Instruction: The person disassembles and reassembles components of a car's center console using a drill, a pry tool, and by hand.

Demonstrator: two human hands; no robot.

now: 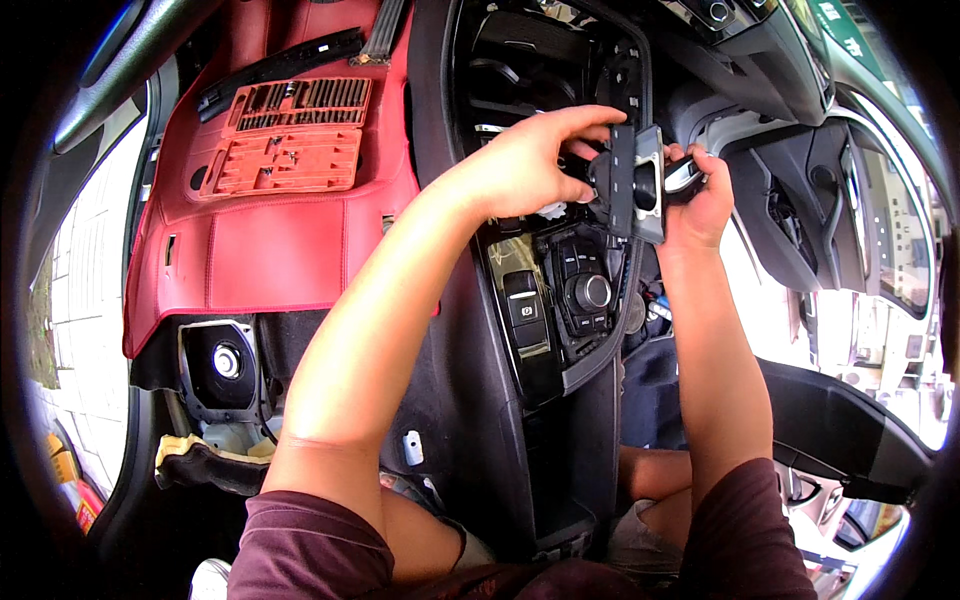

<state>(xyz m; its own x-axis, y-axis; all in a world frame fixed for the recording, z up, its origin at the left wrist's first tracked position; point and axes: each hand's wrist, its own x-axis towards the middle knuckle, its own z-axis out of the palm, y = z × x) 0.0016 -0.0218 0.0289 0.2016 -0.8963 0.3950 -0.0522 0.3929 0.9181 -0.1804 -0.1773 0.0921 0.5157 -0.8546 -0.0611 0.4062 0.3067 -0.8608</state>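
Above the right side of the centre console, both hands hold a gear shifter point(648, 190) tilted on its side, with a black base and a silver-trimmed plate. My right hand point(702, 205) is closed round its black and silver knob. My left hand point(535, 160) curves its thumb and fingers about the black underside; some fingertips are hidden behind it. Just below lies the console's control panel, with a round dial point(592, 291) and buttons. To the left of the dial is a parking brake switch point(527, 311).
On the red seat cover point(275, 255) at left lies an open orange bit case point(290, 135) with several bits. Beyond it rests a long black trim piece point(285, 70). A round speaker point(228, 361) sits below the seat. The open door point(820, 200) is at right.
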